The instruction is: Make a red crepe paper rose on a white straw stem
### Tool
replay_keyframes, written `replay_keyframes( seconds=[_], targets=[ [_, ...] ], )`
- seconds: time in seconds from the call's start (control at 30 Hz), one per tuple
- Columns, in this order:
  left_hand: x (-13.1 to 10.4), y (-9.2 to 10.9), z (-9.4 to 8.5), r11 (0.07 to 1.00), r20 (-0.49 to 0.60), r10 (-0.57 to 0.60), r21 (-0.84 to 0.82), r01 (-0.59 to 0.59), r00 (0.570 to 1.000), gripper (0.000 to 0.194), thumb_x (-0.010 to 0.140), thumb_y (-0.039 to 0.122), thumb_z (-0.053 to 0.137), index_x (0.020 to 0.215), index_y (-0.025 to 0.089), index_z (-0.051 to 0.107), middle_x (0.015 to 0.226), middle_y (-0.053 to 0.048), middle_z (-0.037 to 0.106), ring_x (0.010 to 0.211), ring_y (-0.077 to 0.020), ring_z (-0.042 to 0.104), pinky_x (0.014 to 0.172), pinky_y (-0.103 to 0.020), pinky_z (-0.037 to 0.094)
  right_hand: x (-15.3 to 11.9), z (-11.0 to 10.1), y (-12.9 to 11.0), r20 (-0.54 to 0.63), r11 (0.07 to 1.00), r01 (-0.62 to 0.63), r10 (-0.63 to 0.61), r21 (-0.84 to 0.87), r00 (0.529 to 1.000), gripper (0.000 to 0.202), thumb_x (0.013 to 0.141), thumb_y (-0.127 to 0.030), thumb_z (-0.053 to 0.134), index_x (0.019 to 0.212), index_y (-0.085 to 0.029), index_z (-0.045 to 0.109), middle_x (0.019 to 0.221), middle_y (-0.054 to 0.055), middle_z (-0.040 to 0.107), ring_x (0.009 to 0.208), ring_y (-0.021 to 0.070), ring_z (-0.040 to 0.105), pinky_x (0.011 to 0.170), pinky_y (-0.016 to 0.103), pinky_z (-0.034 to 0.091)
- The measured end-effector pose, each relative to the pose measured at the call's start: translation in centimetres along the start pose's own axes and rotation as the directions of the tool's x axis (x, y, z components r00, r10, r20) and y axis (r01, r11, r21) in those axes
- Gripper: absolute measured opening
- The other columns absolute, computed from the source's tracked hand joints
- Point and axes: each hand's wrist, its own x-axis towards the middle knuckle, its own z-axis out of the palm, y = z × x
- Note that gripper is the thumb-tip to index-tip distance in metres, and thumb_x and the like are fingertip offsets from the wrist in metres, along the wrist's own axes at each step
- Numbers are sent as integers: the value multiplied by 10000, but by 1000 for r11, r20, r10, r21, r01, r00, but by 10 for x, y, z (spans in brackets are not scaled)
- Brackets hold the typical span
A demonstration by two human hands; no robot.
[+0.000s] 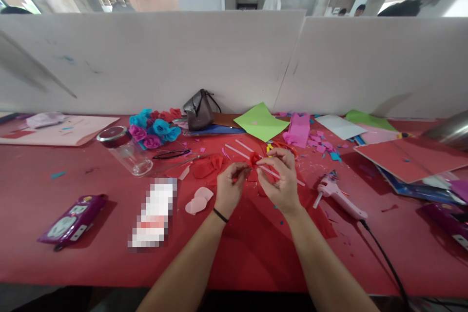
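Between my two hands is a small red crepe paper flower (pixel 253 158), held above the table. The fingers of my left hand (pixel 229 186) are pinched together at its left lower side. From the right, my right hand (pixel 281 180) grips it between thumb and forefinger, the other fingers curled. Thin whitish sticks (pixel 237 151) lie behind and under the hands. Red crepe paper (pixel 208 166) is spread to the left of my left hand, with pale pink paper petals (pixel 199 201) nearer me. A pink glue gun (pixel 341 198) rests to the right of my right hand.
On the red table (pixel 256 263) stand a glass jar (pixel 126 153), paper flowers (pixel 155 129) and a dark bag (pixel 199 111). Green paper (pixel 261 122) and pink scraps lie behind. A purple power strip (pixel 73 222) is at left. A white partition (pixel 146 63) closes the back.
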Motion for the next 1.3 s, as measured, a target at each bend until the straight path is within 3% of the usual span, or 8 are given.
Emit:
replay_keyframes(
  seconds=[0.2,0.4,0.53,0.7,1.03,1.17,1.23,1.3],
  targets=[
    [-1,3,2,999,-21,-23,-30,23,1000,46,681,176,658,725,182,669,704,-21,683,661,-135,611,675,-252,492,-2,-1,-1,10,1000,-10,10,2,1000,135,712,-141,587,751,-259,640,1017,61,476,1004,257,480,855,440,411],
    [1,5,4,946,-48,-184,-279,163,982,154,663,249,712,759,165,627,740,-30,689,720,-149,646,699,-276,512,-4,2,-3,-93,981,-104,121,164,988,87,764,-167,547,765,-239,594,893,51,525,909,226,522,814,404,435],
    [0,8,4,892,-17,-245,-395,219,969,238,615,288,762,750,164,611,728,-16,684,714,-142,649,693,-274,520,-6,11,-2,1,974,-189,190,128,982,104,764,-235,606,850,-234,547,848,25,564,827,199,517,773,367,425],
    [-1,7,6,866,33,-267,-430,255,963,312,547,305,811,739,156,614,678,-5,674,646,-122,624,652,-249,513,-9,19,-1,15,948,-284,285,146,958,224,740,-309,661,886,-224,514,872,19,561,824,184,520,777,347,429],
    [-3,8,7,864,23,-292,-423,274,956,290,596,316,783,757,163,597,725,-10,676,668,-126,638,665,-261,513,-9,18,2,-31,882,-354,382,311,924,101,806,-296,565,840,-215,516,799,12,544,747,163,519,723,327,432],
    [3,8,0,906,-75,-222,-385,177,972,234,639,283,745,773,170,590,727,-10,676,718,-131,650,737,-275,503,-6,16,0,-55,824,-445,493,351,868,184,851,-382,513,786,-210,529,692,-9,530,649,144,496,636,293,411],
    [9,8,-9,929,-198,-146,-365,65,969,201,657,262,726,776,180,587,712,11,658,707,-109,633,772,-267,491,-4,16,1,-79,779,-474,549,411,832,245,856,-418,501,721,-214,502,619,-32,486,577,124,451,576,272,383],
    [16,8,-19,941,-350,-77,-335,-48,933,176,672,243,710,778,194,578,703,30,635,698,-91,613,784,-253,482,-4,17,5,-106,718,-492,610,491,785,323,863,-449,485,640,-222,432,550,-56,418,498,104,374,504,255,330]
  ],
)
